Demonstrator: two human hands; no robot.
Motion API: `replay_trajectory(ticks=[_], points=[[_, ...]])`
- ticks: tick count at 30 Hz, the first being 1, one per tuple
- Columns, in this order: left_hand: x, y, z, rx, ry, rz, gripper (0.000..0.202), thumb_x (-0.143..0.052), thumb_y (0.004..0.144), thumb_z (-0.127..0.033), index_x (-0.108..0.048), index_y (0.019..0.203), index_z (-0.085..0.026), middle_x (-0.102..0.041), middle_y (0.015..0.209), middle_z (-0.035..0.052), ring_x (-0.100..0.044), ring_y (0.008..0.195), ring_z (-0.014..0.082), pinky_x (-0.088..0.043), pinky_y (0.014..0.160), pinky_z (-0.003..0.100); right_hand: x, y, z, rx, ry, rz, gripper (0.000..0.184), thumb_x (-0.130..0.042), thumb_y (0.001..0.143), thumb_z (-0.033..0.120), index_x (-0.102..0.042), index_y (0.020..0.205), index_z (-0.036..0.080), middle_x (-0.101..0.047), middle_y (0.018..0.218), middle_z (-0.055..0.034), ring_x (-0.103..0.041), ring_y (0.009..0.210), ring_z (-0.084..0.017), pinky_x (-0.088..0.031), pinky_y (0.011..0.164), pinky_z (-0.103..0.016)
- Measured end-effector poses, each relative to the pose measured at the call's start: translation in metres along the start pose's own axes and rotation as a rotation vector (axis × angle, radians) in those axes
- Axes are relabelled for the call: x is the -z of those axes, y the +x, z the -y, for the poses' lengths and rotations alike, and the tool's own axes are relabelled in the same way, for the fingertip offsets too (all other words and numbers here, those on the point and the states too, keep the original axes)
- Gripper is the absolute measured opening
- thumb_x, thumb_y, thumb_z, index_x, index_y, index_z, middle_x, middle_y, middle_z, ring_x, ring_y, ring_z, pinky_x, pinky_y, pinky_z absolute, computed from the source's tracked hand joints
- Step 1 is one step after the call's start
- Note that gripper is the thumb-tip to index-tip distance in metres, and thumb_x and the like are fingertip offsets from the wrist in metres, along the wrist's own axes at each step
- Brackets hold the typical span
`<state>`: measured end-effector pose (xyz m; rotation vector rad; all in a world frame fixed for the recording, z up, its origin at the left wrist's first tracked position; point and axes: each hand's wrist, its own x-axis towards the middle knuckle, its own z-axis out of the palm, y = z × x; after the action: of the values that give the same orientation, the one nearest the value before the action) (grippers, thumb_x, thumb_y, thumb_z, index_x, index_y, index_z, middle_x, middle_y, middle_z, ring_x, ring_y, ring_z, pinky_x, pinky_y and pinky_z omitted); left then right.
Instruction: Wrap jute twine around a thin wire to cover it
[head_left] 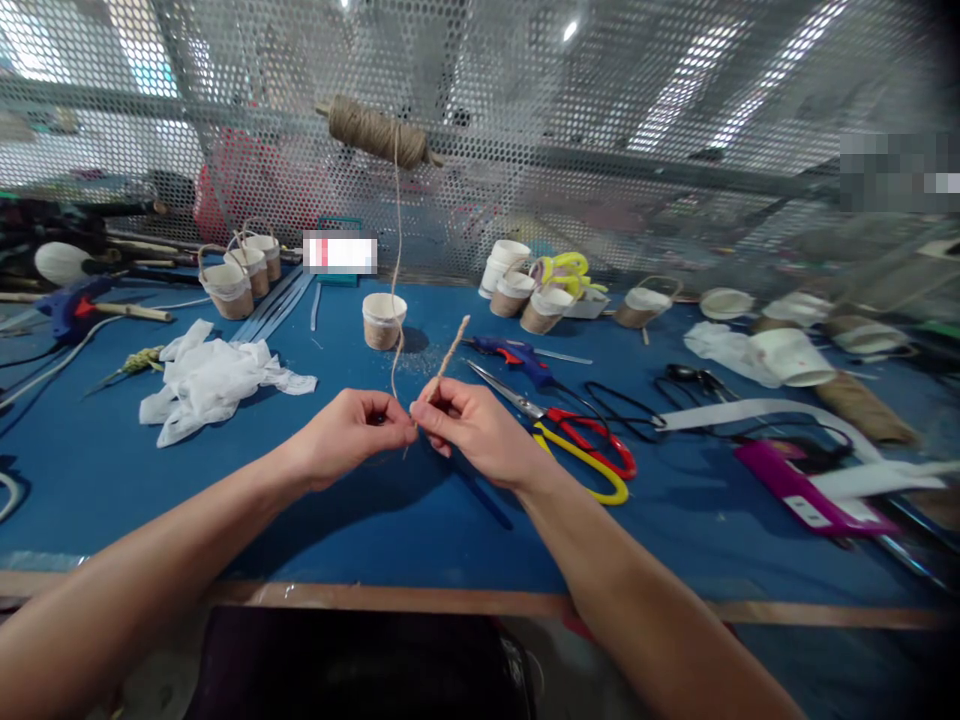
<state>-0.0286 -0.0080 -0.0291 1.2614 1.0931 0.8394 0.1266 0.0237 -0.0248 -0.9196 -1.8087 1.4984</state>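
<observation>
My left hand (352, 432) is closed in a pinch at the lower end of a thin strand of twine (397, 215). That strand hangs from a brown twine spool (375, 132) on a rod at the mesh. Fingertips of both hands almost meet over the table. My right hand (484, 428) is closed around a short, thin, twine-wrapped stick (453, 346), its free end tilted up and away; what lies inside the wrapping is hidden. Just beyond my hands stands a small white cup with a twine-wrapped lower part (383, 324).
Scissors (555, 415) with red and yellow handles and a blue glue gun (517, 358) lie right of my hands. A crumpled white cloth (221, 385) is on the left. Small handled baskets (229, 290) stand at back left. A purple device (806, 490) lies far right.
</observation>
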Motion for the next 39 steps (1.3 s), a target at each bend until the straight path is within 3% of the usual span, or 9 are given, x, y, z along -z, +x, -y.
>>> replay_trajectory(ticks=[9, 18, 23, 33, 39], points=[[0.0094, -0.0002, -0.0016, -0.010, 0.041, 0.077, 0.017, -0.059, 0.067, -0.029, -0.054, 0.066, -0.013, -0.047, 0.058, -0.0037, -0.036, 0.050, 0.0056, -0.025, 0.045, 0.019, 0.0010, -0.0011, 0.0051, 0.008, -0.081, -0.049, 0.027, -0.058, 0.072, 0.040, -0.048, 0.067, 0.016, -0.044, 0.056, 0.0051, -0.040, 0.045, -0.006, -0.034, 0.042, -0.020], [0.0051, -0.0004, -0.0013, -0.027, 0.120, 0.042, 0.017, -0.058, 0.067, -0.028, -0.052, 0.064, -0.012, -0.046, 0.055, -0.0046, -0.035, 0.049, 0.0054, -0.024, 0.046, 0.020, -0.0008, -0.0009, 0.0032, 0.007, -0.236, -0.078, 0.029, -0.056, 0.073, 0.043, -0.050, 0.066, 0.015, -0.046, 0.055, 0.0036, -0.039, 0.045, -0.006, -0.031, 0.042, -0.021], [0.0065, -0.0004, -0.0012, 0.009, 0.032, 0.101, 0.019, -0.059, 0.067, -0.030, -0.052, 0.065, -0.013, -0.044, 0.055, -0.0054, -0.033, 0.046, 0.0045, -0.022, 0.043, 0.019, -0.0007, -0.0017, 0.0057, -0.001, -0.106, -0.006, 0.028, -0.056, 0.073, 0.042, -0.050, 0.070, 0.015, -0.047, 0.060, 0.0032, -0.042, 0.049, -0.007, -0.037, 0.044, -0.020], [0.0095, -0.0006, -0.0048, -0.037, 0.118, 0.078, 0.011, -0.057, 0.067, -0.022, -0.055, 0.068, -0.011, -0.051, 0.061, -0.0024, -0.039, 0.055, 0.0061, -0.029, 0.051, 0.020, 0.0021, -0.0017, 0.0065, 0.020, -0.230, -0.036, 0.025, -0.053, 0.077, 0.037, -0.047, 0.067, 0.016, -0.042, 0.053, 0.0050, -0.040, 0.045, -0.006, -0.034, 0.044, -0.020], [0.0070, -0.0011, -0.0050, -0.038, 0.137, 0.047, 0.014, -0.058, 0.067, -0.024, -0.053, 0.064, -0.011, -0.047, 0.056, -0.0041, -0.035, 0.050, 0.0046, -0.025, 0.047, 0.019, 0.0026, -0.0015, 0.0060, 0.039, -0.329, -0.052, 0.025, -0.052, 0.077, 0.038, -0.047, 0.066, 0.016, -0.043, 0.053, 0.0043, -0.040, 0.047, -0.007, -0.032, 0.045, -0.022]])
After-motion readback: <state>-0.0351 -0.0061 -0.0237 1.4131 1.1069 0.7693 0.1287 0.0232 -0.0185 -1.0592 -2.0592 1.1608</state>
